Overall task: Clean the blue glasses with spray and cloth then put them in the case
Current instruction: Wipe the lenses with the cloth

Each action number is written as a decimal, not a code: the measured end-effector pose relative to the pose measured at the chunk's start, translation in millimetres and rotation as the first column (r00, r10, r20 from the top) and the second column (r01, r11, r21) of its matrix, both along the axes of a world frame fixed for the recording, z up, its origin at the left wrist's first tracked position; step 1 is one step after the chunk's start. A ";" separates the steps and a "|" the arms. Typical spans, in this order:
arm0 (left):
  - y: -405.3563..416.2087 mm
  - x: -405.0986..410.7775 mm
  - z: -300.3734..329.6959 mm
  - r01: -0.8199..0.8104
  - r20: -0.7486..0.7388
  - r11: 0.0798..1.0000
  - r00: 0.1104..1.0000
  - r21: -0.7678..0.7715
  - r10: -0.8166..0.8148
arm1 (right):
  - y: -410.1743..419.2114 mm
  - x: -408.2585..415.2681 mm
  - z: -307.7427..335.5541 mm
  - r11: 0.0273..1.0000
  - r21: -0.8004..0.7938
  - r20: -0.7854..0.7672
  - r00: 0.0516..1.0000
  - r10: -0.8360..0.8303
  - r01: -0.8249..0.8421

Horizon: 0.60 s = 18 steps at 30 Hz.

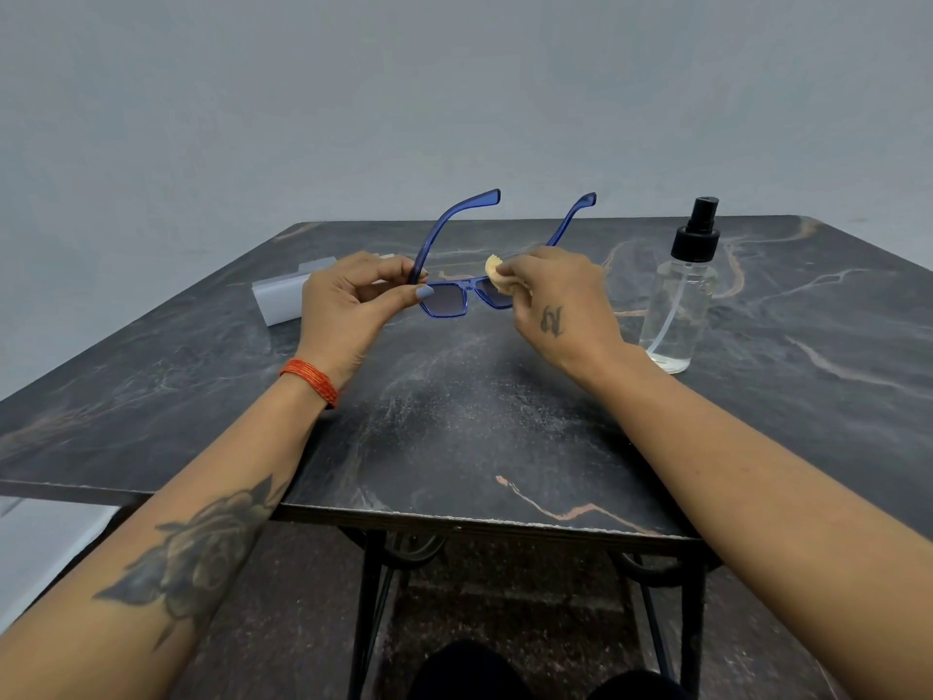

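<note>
Blue glasses (457, 295) held above the table (454, 421), frame crosswise, temples pointing away. Left hand (348, 305) pinches the left hinge; right hand (550, 295) pinches cloth (497, 275) against the right lens.

Blue glasses (447, 299), temples unfolded, upturned.

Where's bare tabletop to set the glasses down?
Widest: the near centre of the dark marble table, between both forearms. Also the right side past the clear spray bottle. The far left is crowded by the pale grey case, behind the left hand.
</note>
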State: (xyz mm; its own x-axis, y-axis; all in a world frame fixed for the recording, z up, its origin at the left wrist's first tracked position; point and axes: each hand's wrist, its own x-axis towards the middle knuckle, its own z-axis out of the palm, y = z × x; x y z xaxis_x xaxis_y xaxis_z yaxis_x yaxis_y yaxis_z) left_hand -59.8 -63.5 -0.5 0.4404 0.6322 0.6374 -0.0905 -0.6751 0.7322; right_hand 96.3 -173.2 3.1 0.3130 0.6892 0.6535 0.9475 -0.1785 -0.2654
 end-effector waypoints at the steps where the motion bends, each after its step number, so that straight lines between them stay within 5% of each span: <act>1: 0.0 0.0 0.1 0.000 0.001 1.000 1.000 -0.001 0.000 | 0.9 -0.1 -0.4 1.000 -0.006 0.000 1.000 0.009 -0.009; 7: 0.5 0.0 -0.6 -0.005 0.000 1.000 1.000 0.003 0.005 | -0.8 -5.8 0.6 0.993 0.075 -0.072 0.993 0.099 -0.093; 13: 0.3 0.0 -0.6 -0.012 0.005 1.000 1.000 0.009 0.012 | -3.6 -7.7 3.9 0.998 0.063 -0.136 0.991 -0.003 0.011; 18: 0.4 0.3 -0.9 0.001 -0.009 1.000 1.000 0.014 -0.001 | -4.5 -4.1 4.1 0.996 -0.012 -0.034 0.995 -0.090 0.089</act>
State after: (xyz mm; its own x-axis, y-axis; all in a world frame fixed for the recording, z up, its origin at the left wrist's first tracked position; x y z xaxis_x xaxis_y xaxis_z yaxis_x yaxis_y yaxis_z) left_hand -59.5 -63.1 -1.4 0.4469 0.6228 0.6422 -0.0843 -0.6853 0.7234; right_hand 92.2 -177.8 7.2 0.3959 0.6639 0.6344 0.9178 -0.2649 -0.2956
